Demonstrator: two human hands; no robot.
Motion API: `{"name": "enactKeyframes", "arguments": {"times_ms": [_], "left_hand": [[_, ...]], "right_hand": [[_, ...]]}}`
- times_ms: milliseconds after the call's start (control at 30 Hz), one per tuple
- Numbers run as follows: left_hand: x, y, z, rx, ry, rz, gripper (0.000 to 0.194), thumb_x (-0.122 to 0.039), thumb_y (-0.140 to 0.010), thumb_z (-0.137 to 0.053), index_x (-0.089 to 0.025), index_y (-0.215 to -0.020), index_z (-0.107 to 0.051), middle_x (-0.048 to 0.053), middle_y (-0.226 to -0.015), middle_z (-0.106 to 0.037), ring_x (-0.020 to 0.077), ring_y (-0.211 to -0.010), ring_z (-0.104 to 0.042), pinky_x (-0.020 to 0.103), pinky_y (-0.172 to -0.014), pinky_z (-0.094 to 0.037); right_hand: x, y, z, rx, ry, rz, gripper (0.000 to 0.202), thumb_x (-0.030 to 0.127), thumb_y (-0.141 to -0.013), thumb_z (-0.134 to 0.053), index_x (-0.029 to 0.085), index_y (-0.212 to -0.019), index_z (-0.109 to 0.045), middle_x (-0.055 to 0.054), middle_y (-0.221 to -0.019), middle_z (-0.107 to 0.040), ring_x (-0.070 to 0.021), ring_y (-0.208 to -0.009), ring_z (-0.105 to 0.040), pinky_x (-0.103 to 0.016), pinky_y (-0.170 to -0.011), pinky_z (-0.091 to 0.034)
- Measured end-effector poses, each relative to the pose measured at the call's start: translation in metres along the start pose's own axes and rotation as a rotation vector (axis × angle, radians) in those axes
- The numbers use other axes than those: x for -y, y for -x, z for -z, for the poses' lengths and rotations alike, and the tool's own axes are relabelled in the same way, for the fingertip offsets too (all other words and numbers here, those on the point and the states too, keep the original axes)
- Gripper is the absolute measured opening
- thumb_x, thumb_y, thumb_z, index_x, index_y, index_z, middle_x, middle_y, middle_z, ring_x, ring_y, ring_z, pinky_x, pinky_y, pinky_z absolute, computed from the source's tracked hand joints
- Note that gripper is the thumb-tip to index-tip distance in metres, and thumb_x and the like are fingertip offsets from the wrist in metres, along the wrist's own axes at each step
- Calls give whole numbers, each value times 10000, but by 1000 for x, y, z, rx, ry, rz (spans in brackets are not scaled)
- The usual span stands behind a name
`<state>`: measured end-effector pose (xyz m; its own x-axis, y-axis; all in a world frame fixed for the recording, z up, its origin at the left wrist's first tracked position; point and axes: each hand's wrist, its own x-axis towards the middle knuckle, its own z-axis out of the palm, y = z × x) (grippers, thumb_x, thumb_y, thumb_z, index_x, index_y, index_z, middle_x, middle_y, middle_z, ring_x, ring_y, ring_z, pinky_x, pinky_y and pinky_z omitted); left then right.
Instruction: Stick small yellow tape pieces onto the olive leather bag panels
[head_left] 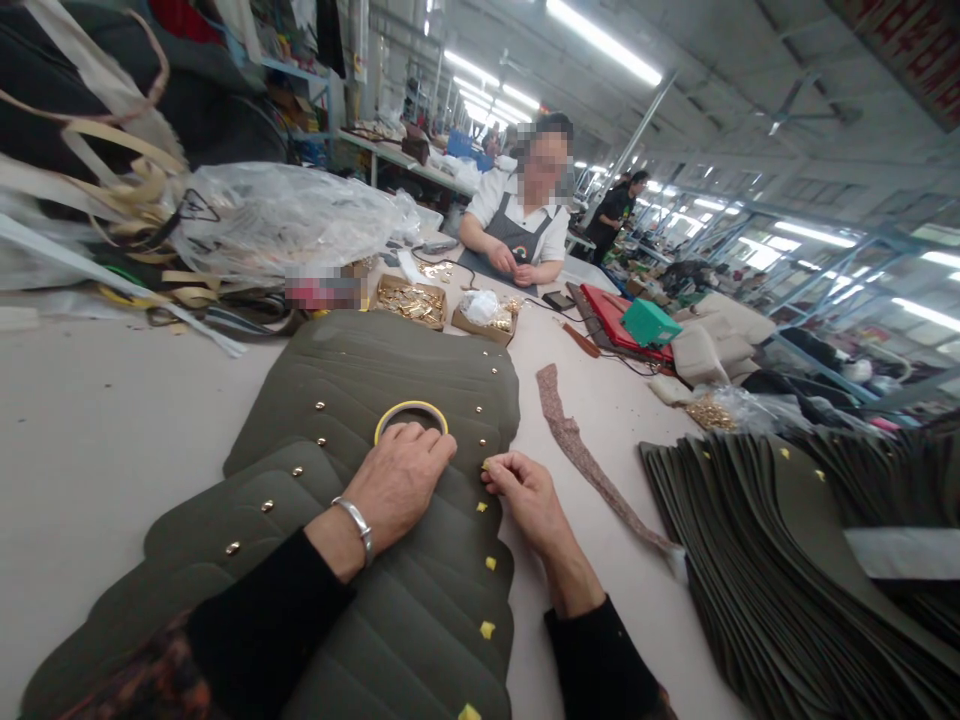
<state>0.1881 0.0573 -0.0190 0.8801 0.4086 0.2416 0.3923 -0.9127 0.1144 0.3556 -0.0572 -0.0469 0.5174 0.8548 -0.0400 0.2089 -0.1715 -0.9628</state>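
Tape roll [412,405] is gripped by left hand [401,480], yellow bit [486,465] by right hand [531,500]. Near tabs [490,563] are placed; far studs [483,442] uncovered.

Single view, head-worn. Looks forward and slightly down from the near side of the worktable [82,450]; frame canted, room sloping down rightward. Left hand [397,475] and right hand [525,495] close, lower centre; seated co-worker [521,225] beyond, facing camera; ceiling lights [604,40] receding far behind.

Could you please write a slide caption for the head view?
Left hand at a yellow-rimmed roll, right hand pinching a yellow piece over layered dark panels.
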Motion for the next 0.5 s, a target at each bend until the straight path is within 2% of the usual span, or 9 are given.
{"name": "enactKeyframes", "arguments": {"times_ms": [133,333,500], "left_hand": [[-4,4,1,54,30,-26,194,-132,-927,-378,-178,-948,-565,52,-855,-610,223,-801,-530,381,-762,-416],[-5,6,-1,114,56,-45,185,-88,-894,-399,-185,-934,-551,51,-863,-615,227,-792,-521,358,-696,-401],[-5,6,0,136,64,-40,170,-93,-898,-403,-184,-925,-545,51,-887,-629,225,-803,-529,355,-689,-398]], "right_hand": [[3,1,3,54,88,36,214,363,-818,-592,162,-762,-640,-23,-740,-641,-155,-695,-584,-279,-675,-466],[14,11,3,152,366,242,148,164,-819,-556,178,-679,-603,-50,-966,-614,-171,-919,-590,-292,-828,-437],[16,18,-4,163,490,293,167,94,-827,-543,182,-694,-595,-52,-964,-594,-173,-947,-577,-301,-862,-440]]}}
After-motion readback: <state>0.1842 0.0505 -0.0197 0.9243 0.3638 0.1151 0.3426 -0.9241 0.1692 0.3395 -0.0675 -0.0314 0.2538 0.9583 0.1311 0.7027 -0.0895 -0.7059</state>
